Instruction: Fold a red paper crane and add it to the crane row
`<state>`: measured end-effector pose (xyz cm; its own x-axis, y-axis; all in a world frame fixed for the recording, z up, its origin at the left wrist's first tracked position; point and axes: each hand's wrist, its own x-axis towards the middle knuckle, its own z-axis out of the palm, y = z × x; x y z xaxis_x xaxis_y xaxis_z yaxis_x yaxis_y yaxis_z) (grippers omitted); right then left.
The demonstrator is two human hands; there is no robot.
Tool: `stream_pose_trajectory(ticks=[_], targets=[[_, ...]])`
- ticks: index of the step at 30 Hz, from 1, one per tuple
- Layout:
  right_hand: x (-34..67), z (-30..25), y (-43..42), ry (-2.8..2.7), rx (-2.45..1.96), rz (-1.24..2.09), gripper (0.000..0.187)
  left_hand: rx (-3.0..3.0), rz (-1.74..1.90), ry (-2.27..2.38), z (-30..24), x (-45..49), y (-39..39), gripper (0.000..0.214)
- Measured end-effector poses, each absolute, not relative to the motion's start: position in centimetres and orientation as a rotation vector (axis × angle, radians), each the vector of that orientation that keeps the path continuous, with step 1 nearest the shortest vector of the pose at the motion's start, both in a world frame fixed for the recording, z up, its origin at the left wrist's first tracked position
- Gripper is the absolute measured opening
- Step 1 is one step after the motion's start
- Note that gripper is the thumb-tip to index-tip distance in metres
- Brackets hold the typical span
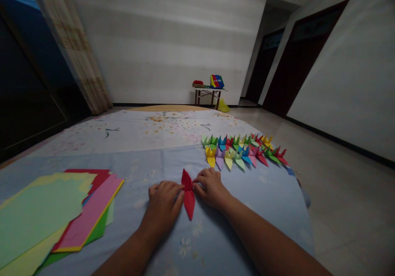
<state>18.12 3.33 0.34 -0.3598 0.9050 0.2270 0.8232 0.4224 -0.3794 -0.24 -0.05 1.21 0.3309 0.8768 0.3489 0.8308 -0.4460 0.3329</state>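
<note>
A red folded paper piece (pixel 189 204), pointed at both ends, lies lengthwise on the blue flowered cloth in front of me. From its left side my left hand (pixel 165 200) pinches its middle between thumb and fingers. My right hand (pixel 211 184) grips the same narrow middle from the right, thumb and fingertips closed at its edge. Just beyond the right hand stand two rows of folded paper cranes (pixel 228 157) in several colours. What the fingertips cover at the middle of the red paper is hidden.
Loose coloured paper sheets (pixel 40 210) lie in an overlapping pile on the left. The cloth-covered table (pixel 129 165) has a curved right edge above a tiled floor (pixel 333 202). A small side table (pixel 207 89) with a colourful bag stands by the far wall.
</note>
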Motion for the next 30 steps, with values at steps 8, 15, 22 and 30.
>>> stream_pose_trajectory(ticks=[8,15,22,30], targets=[[17.5,0.3,2.8,-2.251,-1.253,0.48,0.033,2.247,0.789,1.657,1.3,0.1,0.3,0.027],[17.5,1.7,2.1,-2.165,-0.926,0.691,0.045,1.724,0.991,1.424,1.9,0.2,1.0,0.037],[17.8,2.0,2.1,-2.191,-0.916,0.702,0.043,1.574,0.996,1.417,2.6,0.2,1.4,0.038],[19.1,1.3,3.4,-2.341,-0.906,0.426,0.054,1.495,0.948,1.368,2.2,-0.2,1.6,0.028]])
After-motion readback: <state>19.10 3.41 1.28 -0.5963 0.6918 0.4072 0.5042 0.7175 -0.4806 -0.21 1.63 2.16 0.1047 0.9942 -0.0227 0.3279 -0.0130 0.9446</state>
